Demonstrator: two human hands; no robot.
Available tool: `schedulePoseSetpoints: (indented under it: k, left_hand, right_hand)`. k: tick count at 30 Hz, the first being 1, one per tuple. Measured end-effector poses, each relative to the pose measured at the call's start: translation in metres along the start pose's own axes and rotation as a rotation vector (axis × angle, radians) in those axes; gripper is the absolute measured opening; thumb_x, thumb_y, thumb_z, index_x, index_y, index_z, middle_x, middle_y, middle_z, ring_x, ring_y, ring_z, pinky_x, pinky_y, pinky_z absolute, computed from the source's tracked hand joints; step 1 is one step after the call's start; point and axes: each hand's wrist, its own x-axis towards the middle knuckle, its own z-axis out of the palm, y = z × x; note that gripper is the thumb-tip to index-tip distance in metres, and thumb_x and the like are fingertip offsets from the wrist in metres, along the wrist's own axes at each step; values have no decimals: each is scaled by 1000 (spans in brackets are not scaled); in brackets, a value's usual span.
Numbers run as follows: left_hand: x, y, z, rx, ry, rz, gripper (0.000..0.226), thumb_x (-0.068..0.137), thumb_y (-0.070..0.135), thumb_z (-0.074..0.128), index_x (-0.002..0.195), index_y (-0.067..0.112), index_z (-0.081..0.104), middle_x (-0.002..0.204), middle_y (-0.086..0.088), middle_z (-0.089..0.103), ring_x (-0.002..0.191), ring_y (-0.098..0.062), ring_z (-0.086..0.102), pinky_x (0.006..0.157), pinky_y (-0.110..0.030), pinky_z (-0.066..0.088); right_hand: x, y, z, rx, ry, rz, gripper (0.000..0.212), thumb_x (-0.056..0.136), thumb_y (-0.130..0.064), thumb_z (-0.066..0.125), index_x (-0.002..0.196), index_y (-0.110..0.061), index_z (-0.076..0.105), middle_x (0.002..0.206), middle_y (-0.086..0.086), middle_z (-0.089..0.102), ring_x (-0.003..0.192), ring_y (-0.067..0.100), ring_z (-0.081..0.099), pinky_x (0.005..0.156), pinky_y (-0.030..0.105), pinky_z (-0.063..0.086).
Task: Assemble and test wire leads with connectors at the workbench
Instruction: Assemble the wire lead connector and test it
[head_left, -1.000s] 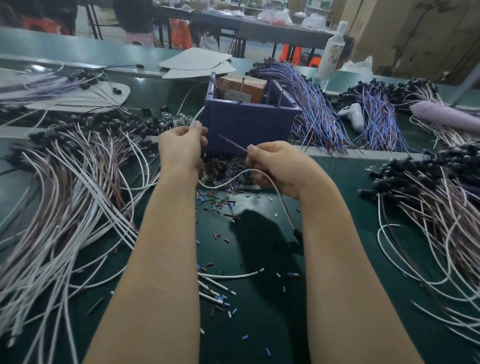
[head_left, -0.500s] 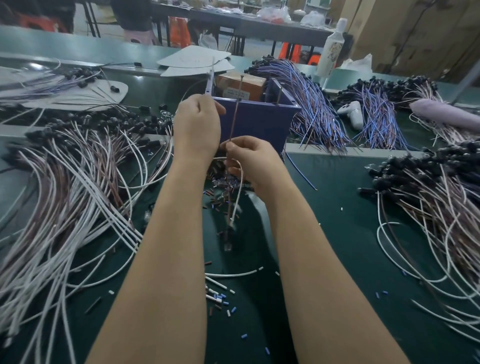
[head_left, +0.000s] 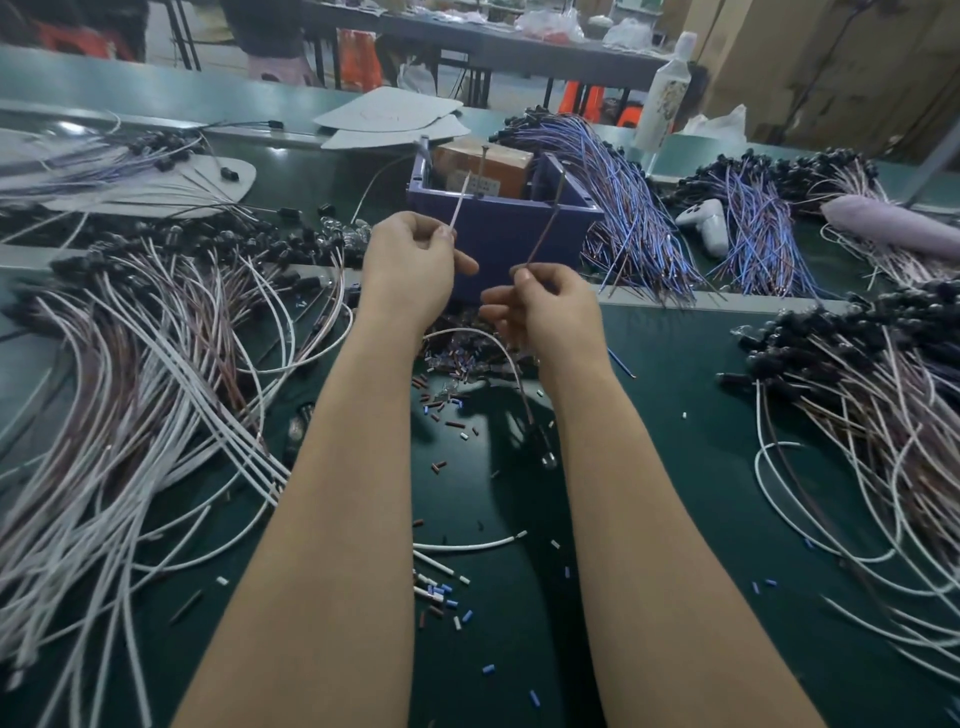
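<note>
Honestly nothing here is readable. The brown cardboard box (head_left: 483, 165) sitting in the purple bin (head_left: 498, 234) has a white label with some dark print on it, but it's way too small and blurry to make out. The white bottle (head_left: 665, 88) at the back has a faint printed pattern on its side, no letters I can pick out.

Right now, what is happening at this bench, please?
A person is working on wire leads at a green bench. The left hand pinches a white wire end, the right hand a brown wire end, both raised before a blue box. Piles of leads lie on either side.
</note>
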Motion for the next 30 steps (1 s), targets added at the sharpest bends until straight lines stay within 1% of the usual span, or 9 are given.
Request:
schedulePoseSetpoints:
  k: [3, 5, 9, 11, 14, 16, 20, 25, 30]
  left_hand:
    - [2, -3, 2, 6, 3, -14, 18, 98, 14, 44, 83, 20, 50, 67, 2, 67, 53, -4, 44, 74, -31, 37]
    - [3, -4, 3, 7, 10, -20, 19, 97, 10, 43, 83, 21, 50, 66, 2, 67, 54, -6, 45, 71, -29, 38]
    - [5, -5, 4, 6, 18, -34, 22, 91, 4, 38, 84, 23, 47, 66, 3, 67, 55, -9, 43, 60, -27, 36]
    - [5, -6, 4, -3, 13, -37, 25, 89, 2, 36, 85, 24, 46, 66, 4, 67, 55, -10, 42, 60, -28, 37]
    - [5, -7, 4, -3, -7, -23, 25, 91, 2, 36, 91, 25, 47, 68, 3, 67, 61, -10, 44, 71, -32, 39]
    - [4, -7, 4, -3, -17, 2, 25, 93, 3, 37, 99, 24, 49, 70, 2, 68, 60, -9, 45, 72, -32, 40]
    - [3, -8, 3, 14, -27, 35, 26, 96, 5, 38, 104, 26, 51, 71, 3, 68, 59, -10, 47, 68, -32, 42]
    - [5, -9, 4, 10, -14, 20, 24, 97, 7, 38, 109, 24, 50, 72, 3, 68, 59, -10, 48, 70, -35, 47]
    - [5, -8, 5, -7, 7, 10, 26, 98, 7, 38, 117, 19, 49, 76, 2, 68, 54, -8, 49, 59, -27, 46]
  right_hand:
    - [3, -6, -5, 105, 47, -2, 6, 100, -6, 42, 105, -4, 45, 70, 11, 64, 48, 10, 63, 48, 17, 51]
    - [5, -9, -8, 127, 89, -33, 7, 99, -2, 41, 105, -6, 43, 71, 12, 63, 49, 11, 63, 49, 18, 51]
    - [6, -10, -14, 63, 136, -128, 16, 97, 4, 41, 108, -7, 43, 79, 10, 59, 50, 7, 65, 53, 16, 52]
    - [6, -10, -14, 24, 148, -161, 20, 96, 5, 42, 111, -6, 46, 82, 9, 57, 53, 7, 65, 55, 16, 53]
    - [7, -8, -12, -19, 143, -193, 24, 96, 6, 43, 116, -3, 51, 83, 5, 55, 61, 10, 64, 60, 17, 55]
    - [7, -8, -12, -32, 134, -196, 25, 96, 6, 43, 118, -1, 52, 83, 4, 56, 64, 10, 63, 62, 17, 55]
    - [10, -7, -16, -76, 111, -187, 30, 96, 6, 42, 123, 1, 53, 85, 4, 56, 63, 10, 61, 63, 16, 54]
    - [12, -9, -21, -129, 82, -180, 35, 94, 9, 42, 124, 0, 55, 85, 3, 58, 61, 9, 59, 62, 15, 53]
    - [13, -12, -25, -128, 91, -181, 37, 91, 11, 41, 120, -2, 58, 84, 3, 59, 59, 7, 58, 60, 14, 52]
